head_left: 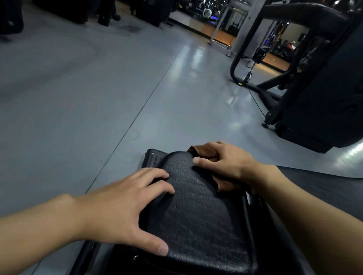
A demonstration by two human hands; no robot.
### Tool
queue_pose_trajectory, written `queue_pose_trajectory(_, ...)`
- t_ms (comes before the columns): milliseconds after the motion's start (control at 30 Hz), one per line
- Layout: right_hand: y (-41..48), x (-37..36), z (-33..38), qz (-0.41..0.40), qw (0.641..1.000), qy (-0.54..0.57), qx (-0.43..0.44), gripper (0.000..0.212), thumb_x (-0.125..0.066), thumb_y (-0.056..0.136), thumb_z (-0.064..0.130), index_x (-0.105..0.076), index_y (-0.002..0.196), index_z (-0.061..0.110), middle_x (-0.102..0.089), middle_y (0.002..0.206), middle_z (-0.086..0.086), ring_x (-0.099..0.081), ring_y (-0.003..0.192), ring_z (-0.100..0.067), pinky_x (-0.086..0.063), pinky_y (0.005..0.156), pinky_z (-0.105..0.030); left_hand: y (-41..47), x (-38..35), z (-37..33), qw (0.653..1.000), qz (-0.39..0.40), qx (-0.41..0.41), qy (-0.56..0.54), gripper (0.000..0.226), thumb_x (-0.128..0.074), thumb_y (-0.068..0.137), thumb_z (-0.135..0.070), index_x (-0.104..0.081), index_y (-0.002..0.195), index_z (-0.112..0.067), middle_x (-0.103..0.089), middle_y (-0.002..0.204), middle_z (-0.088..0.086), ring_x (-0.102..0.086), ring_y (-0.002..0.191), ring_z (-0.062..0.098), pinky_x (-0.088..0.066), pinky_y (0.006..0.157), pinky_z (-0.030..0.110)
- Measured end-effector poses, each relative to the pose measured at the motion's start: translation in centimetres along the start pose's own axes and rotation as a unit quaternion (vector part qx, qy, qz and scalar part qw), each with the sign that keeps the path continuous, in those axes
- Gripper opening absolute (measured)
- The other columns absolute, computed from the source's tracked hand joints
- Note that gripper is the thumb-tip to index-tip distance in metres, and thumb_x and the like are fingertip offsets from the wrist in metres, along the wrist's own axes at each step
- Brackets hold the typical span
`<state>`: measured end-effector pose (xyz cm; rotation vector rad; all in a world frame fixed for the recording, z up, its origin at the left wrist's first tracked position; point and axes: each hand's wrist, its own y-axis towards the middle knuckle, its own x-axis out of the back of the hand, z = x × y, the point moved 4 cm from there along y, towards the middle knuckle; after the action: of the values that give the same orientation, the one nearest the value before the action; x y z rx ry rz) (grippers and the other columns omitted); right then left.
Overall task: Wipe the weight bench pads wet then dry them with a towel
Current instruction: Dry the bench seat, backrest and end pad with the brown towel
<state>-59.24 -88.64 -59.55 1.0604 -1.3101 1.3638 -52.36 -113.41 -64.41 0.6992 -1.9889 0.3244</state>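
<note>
Pad (199, 220) wipe | left hand (120, 207) splayed flat, bracing near-left edge | right hand (223, 161) curled around brown cloth (226, 186), far right | press firmly, overlap strokes nearward

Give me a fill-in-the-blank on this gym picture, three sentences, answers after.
1. The right hand holds a ____ cloth.
2. The left hand rests on the ____ pad.
3. The left hand holds ____.
Answers: brown; black; nothing.
</note>
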Motion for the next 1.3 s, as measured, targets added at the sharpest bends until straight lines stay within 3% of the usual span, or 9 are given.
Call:
queue_pose_trajectory(367,2.7,-1.2,6.2,-0.004,0.994,-0.036,0.099,0.062,-0.033,0.083,0.084,-0.055,0.124,0.043,-0.061,0.119,0.006,-0.057,0.116,-0.021,-0.044,0.092,-0.04,-0.8,-0.3,0.2,0.998,-0.005,0.031,-0.062,0.101,-0.066,0.061,-0.086,-0.028,0.144,-0.04,-0.002,0.156,-0.032,0.006,0.143,-0.015,-0.017,0.121,0.026)
queue_pose_trajectory(600,0.3,-0.2,-2.6,-0.027,0.999,0.027,0.016,0.059,-0.036,0.084,0.082,-0.06,0.115,0.038,-0.068,0.114,0.008,-0.061,0.11,-0.021,-0.047,0.093,-0.038,-0.6,-0.6,0.4,0.997,-0.008,0.034,-0.072,0.099,-0.069,0.064,-0.081,-0.028,0.144,-0.039,0.001,0.156,-0.032,0.007,0.142,-0.018,-0.013,0.117,0.019)
queue_pose_trajectory(767,1.2,-0.4,0.6,-0.055,0.998,-0.029,0.023,0.054,-0.034,0.088,0.079,-0.06,0.107,0.035,-0.066,0.113,0.008,-0.06,0.108,-0.022,-0.039,0.08,-0.035,-0.3,-0.9,0.6,0.995,-0.009,0.042,-0.087,0.097,-0.071,0.063,-0.079,-0.028,0.141,-0.041,0.002,0.154,-0.036,0.007,0.141,-0.019,-0.016,0.116,0.018)
queue_pose_trajectory(900,1.4,-1.1,6.0,-0.056,0.993,-0.04,0.1,0.057,-0.032,0.085,0.081,-0.052,0.128,0.049,-0.058,0.124,0.011,-0.057,0.119,-0.02,-0.044,0.093,-0.041,-0.6,-0.3,0.3,0.997,-0.005,0.039,-0.072,0.086,-0.071,0.064,-0.078,-0.032,0.133,-0.042,-0.01,0.156,-0.028,-0.007,0.144,-0.012,-0.023,0.116,0.022)
queue_pose_trajectory(1000,1.6,-1.9,9.8,-0.065,0.984,-0.018,0.165,0.07,-0.036,0.083,0.078,-0.03,0.146,0.05,-0.057,0.136,0.009,-0.056,0.125,-0.022,-0.043,0.094,-0.039,-0.5,2.3,0.8,0.986,-0.128,0.037,-0.104,0.05,-0.058,0.077,-0.068,-0.043,0.114,-0.038,-0.047,0.126,-0.016,-0.048,0.119,0.001,-0.042,0.101,0.034)
queue_pose_trajectory(1067,1.3,-1.9,10.4,-0.044,0.979,0.033,0.195,0.085,-0.045,0.084,0.076,-0.011,0.155,0.043,-0.059,0.138,0.007,-0.056,0.124,-0.024,-0.043,0.097,-0.038,0.2,4.8,2.6,0.956,-0.268,0.055,-0.108,0.04,-0.051,0.082,-0.053,-0.047,0.116,-0.032,-0.051,0.113,-0.013,-0.051,0.109,0.001,-0.044,0.096,0.032)
queue_pose_trajectory(1167,-0.2,-1.5,9.3,-0.019,0.973,0.042,0.226,0.09,-0.055,0.086,0.071,-0.009,0.156,0.038,-0.044,0.154,0.007,-0.034,0.144,-0.011,-0.017,0.121,-0.042,2.7,6.1,5.3,0.921,-0.315,0.107,-0.202,0.052,-0.047,0.087,-0.043,-0.046,0.137,-0.028,-0.05,0.138,-0.01,-0.045,0.13,0.002,-0.038,0.111,0.033)
queue_pose_trajectory(1233,-1.3,-0.5,6.9,-0.048,0.983,0.02,0.177,0.083,-0.048,0.085,0.076,-0.02,0.154,0.039,-0.035,0.159,0.009,-0.014,0.151,-0.008,0.001,0.122,-0.051,5.4,5.3,5.5,0.929,-0.262,0.113,-0.237,0.06,-0.046,0.09,-0.047,-0.042,0.146,-0.024,-0.047,0.149,-0.009,-0.041,0.138,0.004,-0.031,0.118,0.034)
queue_pose_trajectory(1300,-2.7,-0.5,3.5,-0.073,0.99,0.032,0.119,0.074,-0.04,0.087,0.077,-0.03,0.151,0.043,-0.032,0.159,0.014,-0.012,0.152,-0.011,0.0,0.121,-0.054,7.9,4.0,4.4,0.955,-0.186,0.107,-0.207,0.058,-0.047,0.098,-0.045,-0.038,0.15,-0.023,-0.045,0.152,-0.006,-0.04,0.14,0.009,-0.029,0.118,0.031)
